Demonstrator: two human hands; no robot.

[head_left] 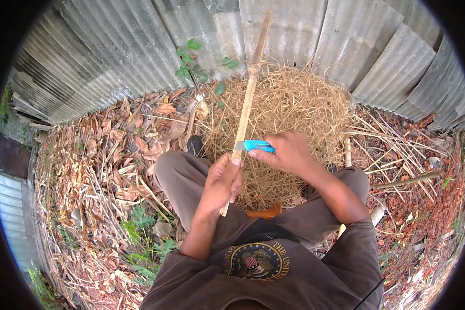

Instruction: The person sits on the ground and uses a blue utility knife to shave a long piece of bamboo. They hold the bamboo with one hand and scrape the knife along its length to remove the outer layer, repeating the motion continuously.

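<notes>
A long, flat bamboo strip (pixel 247 98) slants up and away from my lap, with a darker joint partway along and a brownish, tapered far end. My left hand (pixel 223 179) is wrapped round its lower part, and a short end sticks out below the fist. My right hand (pixel 289 151) grips a blue utility knife (pixel 259 145). Its blade points left and touches or nearly touches the strip just above my left hand. Part of the knife's handle is hidden inside my right hand.
Beyond my knees lies a heap of fine straw-like shavings (pixel 299 98). A corrugated metal fence (pixel 284 36) curves behind it. Dry leaves (pixel 160 134) cover the ground at left, thin sticks (pixel 392 150) at right. A green plant (pixel 144 222) grows near my left knee.
</notes>
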